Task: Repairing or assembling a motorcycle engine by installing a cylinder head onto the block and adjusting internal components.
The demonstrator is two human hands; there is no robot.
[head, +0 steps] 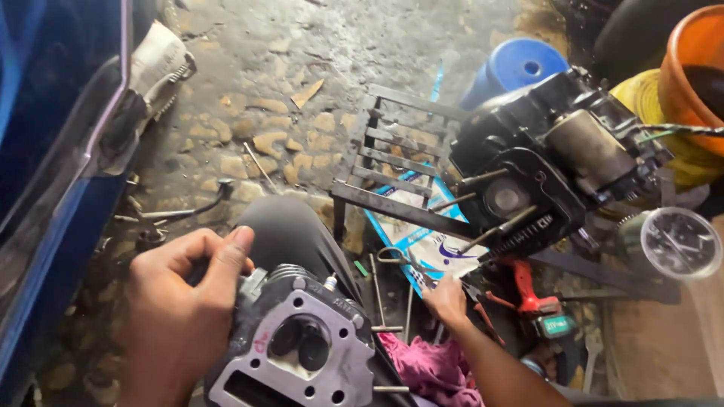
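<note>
A grey metal cylinder head (pixel 302 354) with cooling fins and two round valve faces rests on my lap. My left hand (pixel 177 309) grips its left side, thumb pressed on the top edge. My right hand (pixel 446 300) reaches down to the floor among loose tools, its fingers closed near a thin metal tool (pixel 400 260); whether it holds that tool is unclear. A black engine block (pixel 528 192) with long studs sticking out sits on a metal rack (pixel 396 169) ahead.
A blue vehicle body (pixel 45 151) fills the left edge. A pink rag (pixel 426 365), a red tool (pixel 532 298), a round gauge (pixel 679 243), a blue drum (pixel 516 68) and an orange bucket (pixel 697 64) crowd the right. Rough stone floor lies ahead.
</note>
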